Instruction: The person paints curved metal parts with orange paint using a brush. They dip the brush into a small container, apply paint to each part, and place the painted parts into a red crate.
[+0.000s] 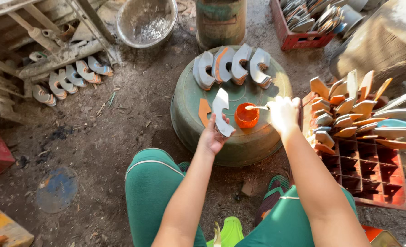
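Note:
My left hand holds a curved grey metal blade upright over an upturned green basin. My right hand grips a thin brush whose tip dips into a small cup of orange paint standing on the basin. Several curved blades with orange edges lie in a row at the basin's far side. An orange painted piece lies flat to the left of the held blade.
A red crate at my right holds several painted blades. More blades lie on the dirt by wooden beams at the left. A metal bowl, a green drum and another red crate stand at the back.

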